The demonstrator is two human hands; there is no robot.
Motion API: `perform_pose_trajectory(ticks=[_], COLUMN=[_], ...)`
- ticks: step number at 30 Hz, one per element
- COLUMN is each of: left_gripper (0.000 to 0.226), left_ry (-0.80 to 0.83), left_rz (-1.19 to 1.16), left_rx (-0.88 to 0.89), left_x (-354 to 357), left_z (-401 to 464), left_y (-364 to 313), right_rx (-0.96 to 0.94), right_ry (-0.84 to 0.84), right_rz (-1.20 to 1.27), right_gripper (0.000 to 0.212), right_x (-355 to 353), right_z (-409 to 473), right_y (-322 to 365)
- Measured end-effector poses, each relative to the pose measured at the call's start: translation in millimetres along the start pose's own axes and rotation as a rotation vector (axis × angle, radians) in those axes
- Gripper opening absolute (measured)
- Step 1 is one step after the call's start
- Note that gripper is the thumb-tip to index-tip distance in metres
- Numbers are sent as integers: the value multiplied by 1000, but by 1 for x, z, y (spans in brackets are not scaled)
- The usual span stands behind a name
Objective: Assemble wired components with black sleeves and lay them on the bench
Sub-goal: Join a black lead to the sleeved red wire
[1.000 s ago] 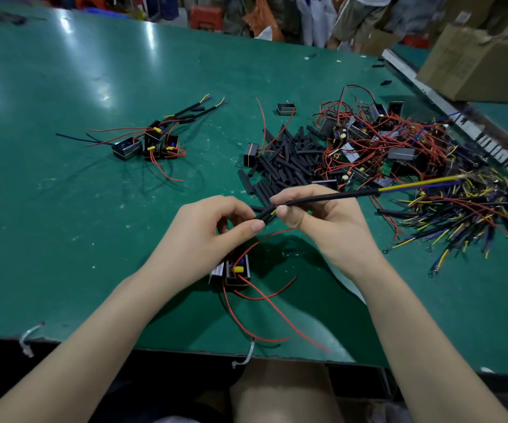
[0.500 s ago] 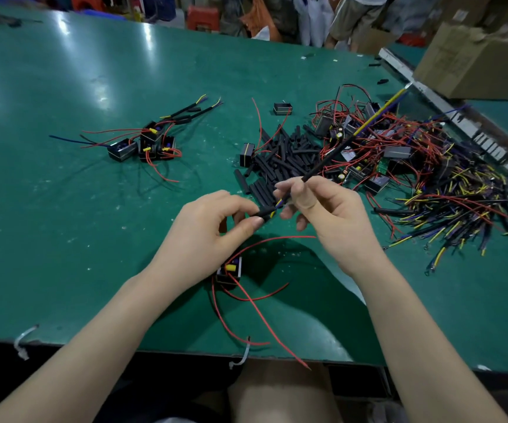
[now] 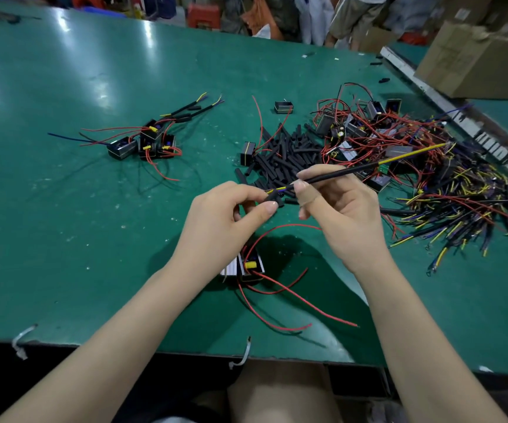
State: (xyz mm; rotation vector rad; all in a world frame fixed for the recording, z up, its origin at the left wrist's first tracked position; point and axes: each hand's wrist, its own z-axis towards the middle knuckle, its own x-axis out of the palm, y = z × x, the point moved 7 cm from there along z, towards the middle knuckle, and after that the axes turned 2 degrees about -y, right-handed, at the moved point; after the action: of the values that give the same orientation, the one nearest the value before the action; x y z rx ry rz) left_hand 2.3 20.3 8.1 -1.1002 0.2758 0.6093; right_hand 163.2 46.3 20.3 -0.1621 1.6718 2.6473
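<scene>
1. The broad green work bench (image 3: 63,239) carries everything; on its right lies a tangled heap of red-wired black box components (image 3: 384,141), with loose yellow-and-blue cables beside it
2. A pile of short black tubular sleeves (image 3: 283,157) lies in the middle, and four or so finished wired units (image 3: 145,141) lie well apart to the left
3. The right hand (image 3: 344,215) pinches a long black-jacketed cable with yellow and blue cores (image 3: 347,170) between thumb and forefinger, the other fingers loosely curled
4. The left hand (image 3: 225,224) has fingers closed on a short black sleeve (image 3: 274,196) at the cable's bared end; a black box component with a yellow tab and red leads (image 3: 251,267) lies beneath it on the bench
5. Step in hand, I judge: threading the sleeve onto the cable. Next calls for lining up the cores with the sleeve's mouth, then pushing through
</scene>
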Motion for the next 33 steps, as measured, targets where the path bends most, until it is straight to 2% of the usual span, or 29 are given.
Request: perform_pose_trajectory(ticks=[4, 12, 18, 20, 24, 28, 31, 33], left_gripper=[18, 17, 20, 23, 25, 18, 19, 20], left_ry=[0, 7, 71, 79, 54, -53, -91, -97], left_rz=[189, 153, 541, 504, 292, 146, 158, 306], left_rx=[87, 177, 447, 406, 220, 81, 70, 158], left_x=[0, 0, 8, 9, 13, 15, 15, 15], left_z=[3, 2, 1, 1, 1, 1, -1, -2], left_y=[-6, -13, -29, -29, -21, -15, -17, -22], right_rx=[24, 133, 82, 88, 163, 183, 161, 143], right_ry=[38, 75, 23, 26, 14, -22, -39, -20], right_rz=[-48, 65, 34, 44, 104, 127, 120, 93], right_gripper=[19, 19, 31, 29, 27, 27, 28, 30], right_x=[2, 0, -1, -2, -3, -5, -5, -3], right_z=[-1, 3, 2, 3, 4, 5, 4, 3], right_y=[-3, -11, -7, -7, -13, -16, -15, -13])
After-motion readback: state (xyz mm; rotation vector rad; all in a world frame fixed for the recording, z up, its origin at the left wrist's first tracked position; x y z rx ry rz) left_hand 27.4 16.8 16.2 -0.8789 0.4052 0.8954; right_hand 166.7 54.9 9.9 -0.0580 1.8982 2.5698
